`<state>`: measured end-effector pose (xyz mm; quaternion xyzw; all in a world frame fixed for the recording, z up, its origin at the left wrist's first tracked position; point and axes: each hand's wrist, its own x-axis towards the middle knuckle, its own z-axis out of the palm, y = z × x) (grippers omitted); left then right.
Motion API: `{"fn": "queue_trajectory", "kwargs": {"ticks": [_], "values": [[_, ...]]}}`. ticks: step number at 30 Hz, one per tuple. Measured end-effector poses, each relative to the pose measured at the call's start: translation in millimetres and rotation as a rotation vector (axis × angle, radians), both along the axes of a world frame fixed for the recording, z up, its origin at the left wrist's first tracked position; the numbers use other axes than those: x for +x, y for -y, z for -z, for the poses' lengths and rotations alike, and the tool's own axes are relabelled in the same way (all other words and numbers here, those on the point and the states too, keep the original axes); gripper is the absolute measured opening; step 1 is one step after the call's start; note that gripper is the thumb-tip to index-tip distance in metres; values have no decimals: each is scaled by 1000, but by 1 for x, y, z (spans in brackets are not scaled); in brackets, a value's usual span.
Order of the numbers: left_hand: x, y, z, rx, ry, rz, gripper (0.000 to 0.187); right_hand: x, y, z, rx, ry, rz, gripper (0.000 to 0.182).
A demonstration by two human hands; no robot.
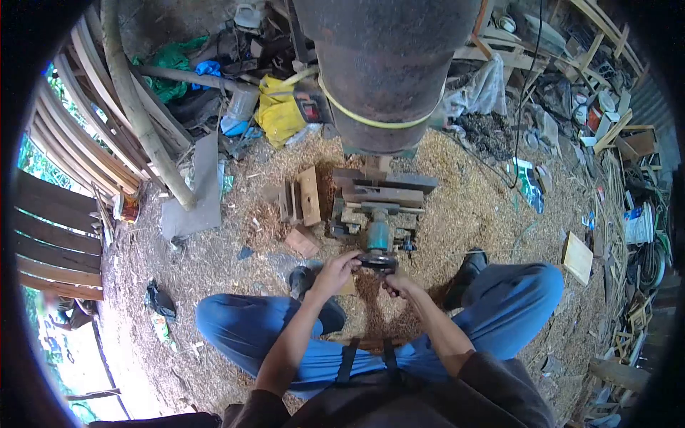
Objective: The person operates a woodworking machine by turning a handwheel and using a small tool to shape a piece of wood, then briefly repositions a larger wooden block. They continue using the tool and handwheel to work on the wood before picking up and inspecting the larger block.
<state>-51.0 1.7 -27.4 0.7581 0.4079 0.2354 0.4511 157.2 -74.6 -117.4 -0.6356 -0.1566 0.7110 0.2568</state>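
Note:
In front of me, low on the ground, is a dark round handwheel on the end of a green metal housing. My left hand has its fingers closed on the wheel's left rim. At the lower right of the wheel, my right hand is closed around what looks like its crank handle, mostly hidden by the fingers. Behind the housing lie dark wooden beams and metal parts. A wooden block rests on the shavings to the left of the housing.
A large rusty cylinder with a yellow band stands just beyond the beams. Upright boards stand to the left. A pole leans at the far left. Scrap wood and a pale board lie at right.

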Motion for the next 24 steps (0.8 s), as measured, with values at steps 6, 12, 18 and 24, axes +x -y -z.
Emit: {"fn": "queue_trajectory", "kwargs": {"ticks": [6,12,18,24], "values": [[5,7,7,11,52,-51,37,4,-4,0,-20,130,-201,11],[6,11,21,20,-11,-75,39,10,0,-6,97,112,-225,28],[27,21,23,39,88,-93,38,33,-5,-31,66,303,-336,17],[47,31,16,-72,108,-100,40,63,3,-30,61,270,-333,17]]}}
